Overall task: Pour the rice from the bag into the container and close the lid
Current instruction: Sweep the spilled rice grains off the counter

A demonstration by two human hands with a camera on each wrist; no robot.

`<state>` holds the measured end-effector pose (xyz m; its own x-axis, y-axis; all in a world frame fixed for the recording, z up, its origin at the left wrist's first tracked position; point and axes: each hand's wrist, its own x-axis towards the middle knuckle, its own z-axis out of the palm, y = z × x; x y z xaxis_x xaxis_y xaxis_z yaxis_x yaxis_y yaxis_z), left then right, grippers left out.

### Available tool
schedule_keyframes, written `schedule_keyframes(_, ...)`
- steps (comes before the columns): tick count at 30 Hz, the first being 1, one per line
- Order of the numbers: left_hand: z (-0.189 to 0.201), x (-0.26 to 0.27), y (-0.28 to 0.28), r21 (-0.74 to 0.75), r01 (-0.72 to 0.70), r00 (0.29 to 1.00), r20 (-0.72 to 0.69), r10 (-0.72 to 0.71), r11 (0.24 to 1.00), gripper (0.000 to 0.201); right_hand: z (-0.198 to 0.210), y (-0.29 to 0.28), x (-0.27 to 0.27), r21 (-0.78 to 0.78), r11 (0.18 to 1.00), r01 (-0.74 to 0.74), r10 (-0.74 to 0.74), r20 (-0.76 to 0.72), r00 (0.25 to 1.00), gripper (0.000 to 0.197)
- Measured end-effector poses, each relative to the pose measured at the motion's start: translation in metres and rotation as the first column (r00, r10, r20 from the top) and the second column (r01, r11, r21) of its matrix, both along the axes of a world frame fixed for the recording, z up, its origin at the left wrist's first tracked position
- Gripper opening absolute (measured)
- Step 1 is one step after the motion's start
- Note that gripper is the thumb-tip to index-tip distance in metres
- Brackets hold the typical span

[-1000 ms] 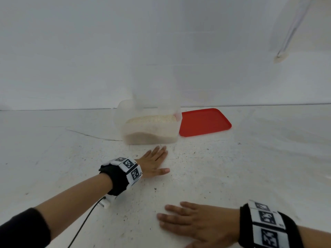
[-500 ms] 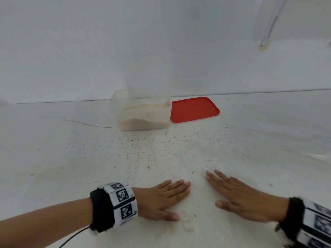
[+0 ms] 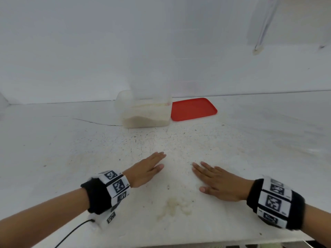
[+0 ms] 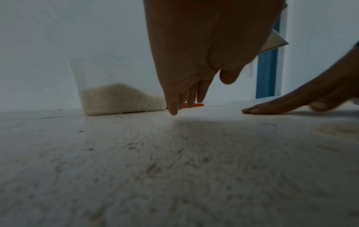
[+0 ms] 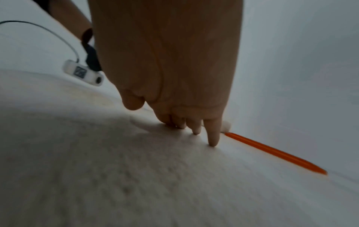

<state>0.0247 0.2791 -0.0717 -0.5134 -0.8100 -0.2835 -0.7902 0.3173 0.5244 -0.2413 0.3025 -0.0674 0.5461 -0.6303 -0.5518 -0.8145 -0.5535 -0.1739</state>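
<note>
A translucent container (image 3: 146,115) holding a sloped heap of rice stands at the back of the white table, and is also seen in the left wrist view (image 4: 120,99). A faint clear shape (image 3: 152,77) rises from it; I cannot tell whether it is the bag. The red lid (image 3: 193,109) lies flat on the table, touching the container's right side, and shows as a thin edge (image 5: 272,152). My left hand (image 3: 148,169) and right hand (image 3: 215,179) lie flat on the table near the front, fingers straight, holding nothing. A small heap of spilled rice (image 3: 177,206) lies between them.
The white table (image 3: 71,149) is speckled and worn, with a thin crack (image 3: 93,122) left of the container. A white wall runs close behind. A cable (image 3: 71,233) trails from my left wrist band. The table's front edge (image 3: 232,245) lies just below my wrists.
My left hand has drawn back from near the container to the front. My right hand swung from pointing left to pointing forward. A small heap of spilled rice now shows between them.
</note>
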Motion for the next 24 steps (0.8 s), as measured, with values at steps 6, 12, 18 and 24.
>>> schedule_keyframes(6, -0.004, -0.007, 0.01, 0.093, 0.165, 0.943, 0.277, -0.185, 0.982, 0.062, -0.001, 0.034, 0.027, 0.027, 0.988, -0.155, 0.154, 0.055, 0.987, 0.083)
schedule_keyframes(12, 0.005, -0.013, 0.059, 0.158, 0.342, 0.882, 0.286, -0.374, 0.926, 0.067, 0.004, 0.072, 0.01, -0.022, 0.991, 0.13, -0.128, 0.098, 0.987, 0.075)
schedule_keyframes(18, -0.004, 0.019, 0.094, -0.006, -0.015, 0.97, 0.243, 0.016, 1.0, 0.093, -0.027, 0.101, -0.002, -0.132, 0.9, 0.414, -0.381, 0.219, 0.898, 0.085)
schedule_keyframes(24, -0.031, 0.019, 0.117, -0.098, -0.125, 0.935, 0.321, 0.15, 0.987, 0.11, -0.054, 0.092, 0.017, -0.296, 0.799, 0.523, -0.45, 0.283, 0.847, 0.079)
